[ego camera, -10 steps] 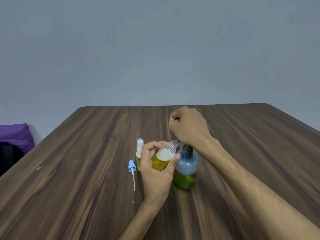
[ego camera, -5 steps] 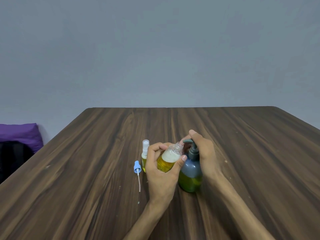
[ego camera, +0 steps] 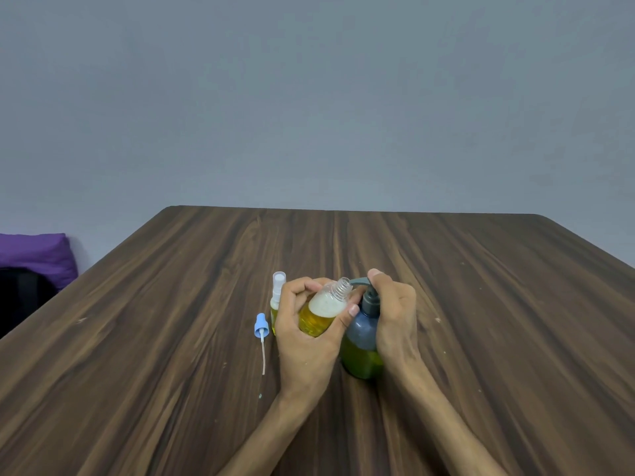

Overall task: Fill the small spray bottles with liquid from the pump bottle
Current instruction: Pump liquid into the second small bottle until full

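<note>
My left hand (ego camera: 302, 341) grips an uncapped small clear bottle (ego camera: 324, 312), tilted right, part full of yellow liquid with foam on top. Its threaded neck sits right under the spout of the grey-blue pump bottle (ego camera: 362, 345), which stands on the table and holds green-yellow liquid low down. My right hand (ego camera: 395, 317) wraps around the pump bottle's right side, its thumb on top of the pump head. A second small spray bottle (ego camera: 277, 297) with a white cap stands upright just behind my left hand, partly hidden. The blue spray cap with its dip tube (ego camera: 261, 333) lies on the table to the left.
The dark wooden table (ego camera: 481, 304) stretches away to a grey wall. A purple cushion (ego camera: 37, 255) on something black sits beyond the table's left edge.
My right hand has come down from a fist above the pump head to wrap around the pump bottle, thumb on the pump top. The pump head now stands raised. My left hand keeps holding the small bottle.
</note>
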A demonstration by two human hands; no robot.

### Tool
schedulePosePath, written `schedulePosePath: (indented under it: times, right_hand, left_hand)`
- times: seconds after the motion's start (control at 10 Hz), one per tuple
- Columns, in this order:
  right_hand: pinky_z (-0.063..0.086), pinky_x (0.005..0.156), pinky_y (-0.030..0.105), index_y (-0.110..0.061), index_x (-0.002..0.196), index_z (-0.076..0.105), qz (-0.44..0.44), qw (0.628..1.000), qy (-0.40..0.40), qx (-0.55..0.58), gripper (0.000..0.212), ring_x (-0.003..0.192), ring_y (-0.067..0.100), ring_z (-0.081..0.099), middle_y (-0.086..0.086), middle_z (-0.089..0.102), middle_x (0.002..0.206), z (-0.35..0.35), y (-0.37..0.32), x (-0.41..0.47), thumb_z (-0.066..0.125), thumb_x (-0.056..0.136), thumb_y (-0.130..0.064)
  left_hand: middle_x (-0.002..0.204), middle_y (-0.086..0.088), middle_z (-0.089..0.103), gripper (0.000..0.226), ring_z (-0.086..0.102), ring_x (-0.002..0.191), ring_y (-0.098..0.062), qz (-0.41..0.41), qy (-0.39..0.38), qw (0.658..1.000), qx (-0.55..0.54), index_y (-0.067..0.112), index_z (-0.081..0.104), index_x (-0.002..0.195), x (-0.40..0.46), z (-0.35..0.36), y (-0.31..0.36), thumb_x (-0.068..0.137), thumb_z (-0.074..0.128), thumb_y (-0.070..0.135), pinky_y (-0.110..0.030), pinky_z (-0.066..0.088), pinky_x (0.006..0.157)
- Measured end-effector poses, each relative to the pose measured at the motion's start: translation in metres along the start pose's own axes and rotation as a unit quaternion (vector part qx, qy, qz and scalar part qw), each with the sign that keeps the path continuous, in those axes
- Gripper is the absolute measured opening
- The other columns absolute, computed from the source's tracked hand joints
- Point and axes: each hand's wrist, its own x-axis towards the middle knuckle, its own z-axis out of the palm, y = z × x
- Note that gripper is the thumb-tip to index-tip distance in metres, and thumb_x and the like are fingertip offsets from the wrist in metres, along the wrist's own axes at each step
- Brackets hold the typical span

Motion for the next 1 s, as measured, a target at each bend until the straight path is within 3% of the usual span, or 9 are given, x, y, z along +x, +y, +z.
schedulePosePath:
  times: [0.1, 0.2, 0.5, 0.6, 0.9, 1.0]
  right_hand:
    - [0.048, 0.07, 0.049, -0.025, 0.048, 0.072, 0.046, 0.999, -0.001, 0.014, 0.042, 0.063, 0.03, 0.057, -0.001, 0.061, 0.052, 0.0044, 0.0006, 0.004, 0.059, 0.08, -0.048]
    - [0.048, 0.069, 0.049, -0.03, 0.051, 0.073, 0.024, 1.0, -0.009, 0.014, 0.037, 0.067, 0.033, 0.057, -0.003, 0.062, 0.054, 0.0048, 0.0009, 0.0024, 0.061, 0.078, -0.052]
    - [0.048, 0.072, 0.048, -0.032, 0.048, 0.073, 0.034, 0.999, -0.015, 0.018, 0.036, 0.063, 0.026, 0.057, -0.005, 0.062, 0.05, 0.0066, -0.0066, 0.0004, 0.06, 0.07, -0.057]
    - [0.049, 0.073, 0.051, -0.031, 0.05, 0.073, 0.039, 0.999, -0.015, 0.024, 0.039, 0.069, 0.033, 0.058, -0.005, 0.063, 0.054, 0.0054, -0.004, 0.0018, 0.059, 0.066, -0.064]
    - [0.054, 0.068, 0.059, -0.034, 0.054, 0.073, 0.024, 0.999, -0.033, -0.017, 0.039, 0.063, 0.025, 0.061, -0.003, 0.064, 0.055, 0.0035, -0.0071, -0.0027, 0.057, 0.075, -0.063]
    - [0.048, 0.064, 0.046, -0.033, 0.053, 0.072, -0.008, 0.998, -0.046, -0.031, 0.04, 0.054, 0.015, 0.057, -0.004, 0.062, 0.052, 0.0026, -0.0071, -0.0058, 0.056, 0.08, -0.058]
  left_hand:
    - [0.11, -0.01, 0.074, 0.045, 0.074, 0.109, -0.03, -0.004, -0.001, 1.0, 0.0, 0.013, 0.06, 0.109, 0.0, 0.0, 0.0004, 0.077, 0.091, 0.008, -0.03, 0.061, 0.092]
    - [0.111, -0.01, 0.074, 0.045, 0.074, 0.11, -0.031, -0.004, -0.002, 1.0, -0.001, 0.013, 0.06, 0.109, 0.0003, -0.0008, -0.0006, 0.077, 0.091, 0.007, -0.031, 0.061, 0.092]
    - [0.11, -0.008, 0.075, 0.045, 0.074, 0.109, -0.03, 0.002, 0.0, 1.0, 0.002, 0.013, 0.06, 0.108, -0.0004, -0.0004, -0.0008, 0.076, 0.091, 0.008, -0.026, 0.06, 0.09]
    - [0.109, -0.008, 0.074, 0.045, 0.074, 0.109, -0.029, 0.008, 0.0, 1.0, 0.004, 0.015, 0.061, 0.108, -0.0007, -0.0003, -0.001, 0.076, 0.091, 0.009, -0.025, 0.06, 0.09]
    - [0.116, -0.013, 0.072, 0.046, 0.072, 0.112, -0.034, -0.012, -0.026, 0.999, -0.027, 0.025, 0.06, 0.11, 0.0006, 0.0003, -0.0014, 0.082, 0.089, 0.005, -0.03, 0.06, 0.094]
    - [0.116, -0.013, 0.072, 0.045, 0.072, 0.114, -0.036, -0.003, -0.031, 0.999, -0.024, 0.029, 0.061, 0.11, 0.0022, -0.0006, -0.0026, 0.082, 0.087, 0.006, -0.034, 0.06, 0.096]
